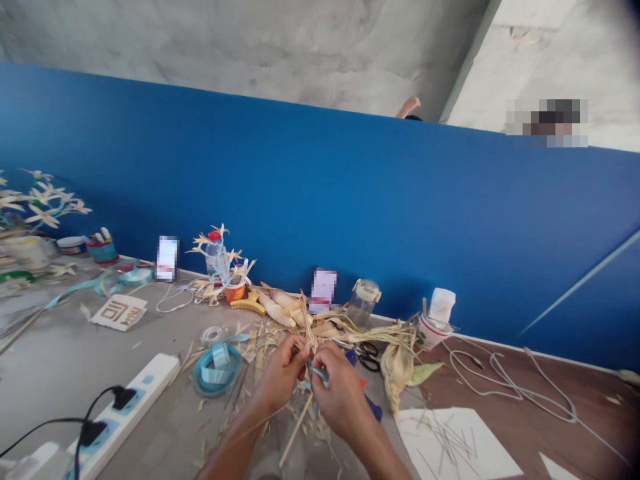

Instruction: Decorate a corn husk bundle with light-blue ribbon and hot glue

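Observation:
In the head view, my left hand [284, 375] and my right hand [340, 383] are close together over the littered table. The fingers of my left hand are closed on a pale dried corn husk piece [309, 333], whose strips stand upward. My right hand pinches beside it, with a bit of light blue ribbon [320, 375] showing at its fingers. Just where the husk and ribbon meet is hidden by the fingers. A thin straw-coloured stalk [296, 430] slants down below the hands. Black-handled scissors [370, 357] lie right of my right hand.
Left of the hands lies a blue ribbon roll [216, 370], near a white power strip [131, 410]. Husks [397, 370], a jar [364, 300] and a phone [323, 290] stand or lie behind. Thin wires lie on white paper [453, 443]. A blue partition [320, 187] rises behind.

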`<state>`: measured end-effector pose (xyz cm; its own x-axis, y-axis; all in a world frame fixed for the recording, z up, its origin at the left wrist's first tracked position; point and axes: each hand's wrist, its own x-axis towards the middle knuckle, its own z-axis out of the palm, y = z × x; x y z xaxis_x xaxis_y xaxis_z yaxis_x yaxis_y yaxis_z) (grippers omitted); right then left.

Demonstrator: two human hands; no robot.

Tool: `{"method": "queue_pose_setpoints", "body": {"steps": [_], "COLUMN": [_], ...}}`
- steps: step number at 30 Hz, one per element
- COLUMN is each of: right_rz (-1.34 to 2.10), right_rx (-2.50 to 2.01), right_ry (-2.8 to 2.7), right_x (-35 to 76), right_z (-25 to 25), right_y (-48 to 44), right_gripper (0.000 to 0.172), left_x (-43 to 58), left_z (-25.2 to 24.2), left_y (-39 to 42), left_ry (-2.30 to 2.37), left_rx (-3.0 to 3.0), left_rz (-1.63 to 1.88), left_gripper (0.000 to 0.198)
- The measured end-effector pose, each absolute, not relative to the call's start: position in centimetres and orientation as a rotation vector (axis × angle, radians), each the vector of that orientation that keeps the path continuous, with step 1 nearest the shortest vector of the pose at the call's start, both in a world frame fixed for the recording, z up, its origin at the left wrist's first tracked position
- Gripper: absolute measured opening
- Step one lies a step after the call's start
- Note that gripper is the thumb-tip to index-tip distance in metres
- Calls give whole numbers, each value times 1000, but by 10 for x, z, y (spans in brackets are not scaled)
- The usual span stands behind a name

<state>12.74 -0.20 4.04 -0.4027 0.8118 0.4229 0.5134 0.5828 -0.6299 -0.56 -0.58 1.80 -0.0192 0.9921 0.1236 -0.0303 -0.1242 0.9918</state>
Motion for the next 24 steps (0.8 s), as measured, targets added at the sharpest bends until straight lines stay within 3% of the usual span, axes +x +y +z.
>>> {"method": "queue_pose_setpoints", "body": {"steps": [10, 16, 24], "right_rz": [446, 877, 1404], "right_rx": [-1115, -1157, -995], "right_ry": [-1967, -1675, -1401], "right_x": [110, 117, 126], "right_z": [24, 32, 39], "right_y": [-9, -1, 8], "right_gripper": [15, 22, 31], "left_x": [-4, -5, -9], "left_z": [20, 20, 12], "left_y": [-2, -7, -8], "left_ry": [1120, 790, 687], "left_rx": [1095, 825, 782], "left_rz": [1460, 1409, 1301], "left_gripper": [26, 42, 25]}}
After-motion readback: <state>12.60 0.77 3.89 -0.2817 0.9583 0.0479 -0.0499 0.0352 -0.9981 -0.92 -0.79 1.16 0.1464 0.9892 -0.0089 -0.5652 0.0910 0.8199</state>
